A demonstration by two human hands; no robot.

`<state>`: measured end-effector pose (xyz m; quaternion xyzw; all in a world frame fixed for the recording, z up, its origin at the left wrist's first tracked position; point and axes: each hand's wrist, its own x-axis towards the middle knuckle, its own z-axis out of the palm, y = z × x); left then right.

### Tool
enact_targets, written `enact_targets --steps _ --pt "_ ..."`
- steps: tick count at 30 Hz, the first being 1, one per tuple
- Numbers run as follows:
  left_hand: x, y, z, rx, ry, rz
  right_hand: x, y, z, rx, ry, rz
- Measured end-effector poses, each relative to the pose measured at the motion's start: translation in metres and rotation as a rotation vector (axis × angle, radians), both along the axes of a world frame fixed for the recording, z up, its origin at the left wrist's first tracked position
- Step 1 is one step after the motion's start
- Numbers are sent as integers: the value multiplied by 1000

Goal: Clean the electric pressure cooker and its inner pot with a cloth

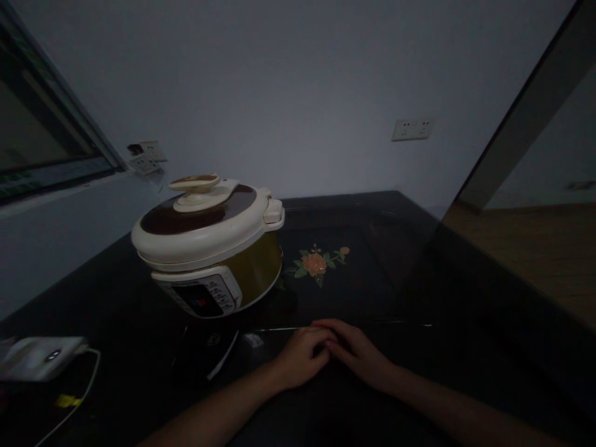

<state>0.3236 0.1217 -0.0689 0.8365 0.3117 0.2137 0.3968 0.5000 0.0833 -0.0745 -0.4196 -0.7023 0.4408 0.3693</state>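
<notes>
"Where are the hands?"

"Together on the table (442, 292), towards its near edge. The left hand (302, 355) and the right hand (361, 355) meet, their fingers overlapping."

"Are they pinching anything?"

"I cannot tell. The fingers look loosely bent, one hand against the other, but their undersides are hidden. I can't say how firmly they press."

"And the cooker (212, 245)?"

"Upright on the left half of the table, beyond the left hand and apart from it. Its lid (209, 217) is on, and its panel (202, 297) faces the near edge, with a red mark on the dark display."

"What lies nearer the left hand?"

"A black thing (205, 347) with a pale strip, just in front of the cooker. It's too dark to name."

"Anything else?"

"A flower print (314, 265), right of the cooker, between the hands and the far edge. Towards the near left corner there's a white device (46, 359) with a cable (93, 375), and a yellow scrap (68, 401) beside that."
</notes>
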Motion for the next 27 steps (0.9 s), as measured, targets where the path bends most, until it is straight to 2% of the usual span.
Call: enact_targets --steps 11,27 --pt "0 -1 0 -11 13 -5 0 -2 5 -8 -14 2" --pt "0 0 -1 6 52 -5 0 -1 1 35 -32 6"
